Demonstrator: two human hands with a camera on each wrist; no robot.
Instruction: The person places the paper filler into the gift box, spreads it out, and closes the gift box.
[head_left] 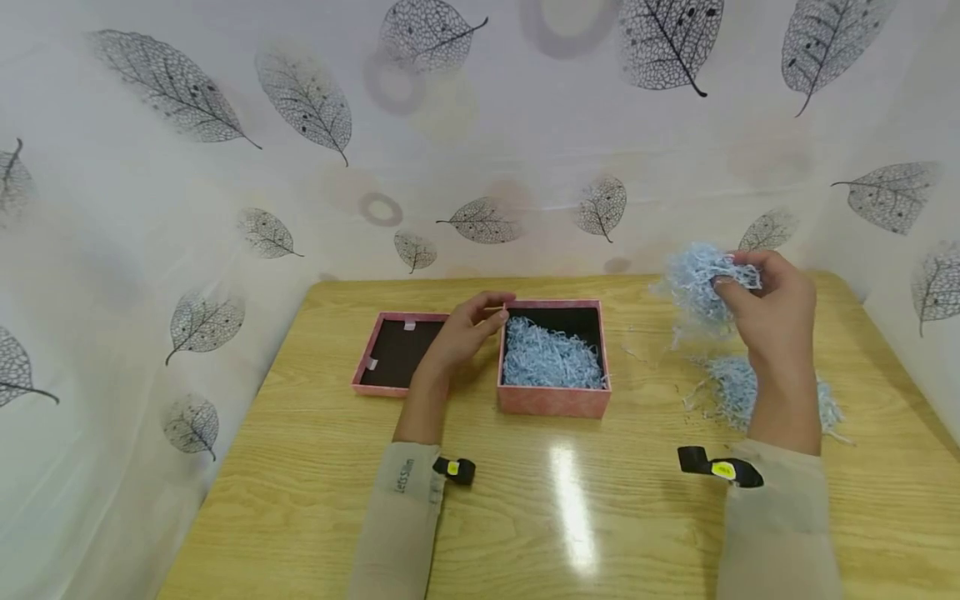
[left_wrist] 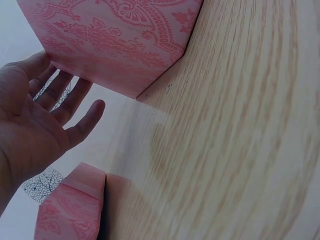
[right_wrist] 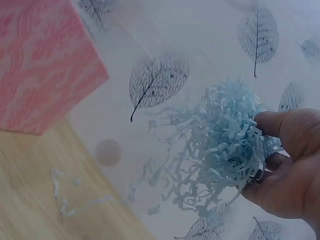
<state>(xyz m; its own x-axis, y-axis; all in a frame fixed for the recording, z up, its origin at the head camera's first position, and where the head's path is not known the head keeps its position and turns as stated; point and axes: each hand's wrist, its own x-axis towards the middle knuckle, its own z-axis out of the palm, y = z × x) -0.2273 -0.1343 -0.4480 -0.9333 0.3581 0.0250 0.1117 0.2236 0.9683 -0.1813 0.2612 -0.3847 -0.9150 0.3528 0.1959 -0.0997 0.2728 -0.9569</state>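
The left hand is spreading its fingers loosely, and they are touching the left side of the pink patterned box, between its nine and ten o'clock. In the left wrist view the little finger is standing away from the others, and the palm is gripping nothing. The right hand is pinching a clump of pale blue shredded paper between thumb and fingers, holding it above the table at the box's two o'clock; loose strands are trailing from it.

The box is standing open, and more blue shreds are filling its lower part, with the dark lining showing behind them toward twelve o'clock. A shallow pink lid is lying inside up at the box's nine o'clock, partly behind the left hand. A loose paper pile is resting at three o'clock, partly hidden by the right forearm.

The left sleeve is bearing dark lettering that is reading "Lets Slim". Black wrist straps are carrying yellow labels, whose print is showing too small to read.
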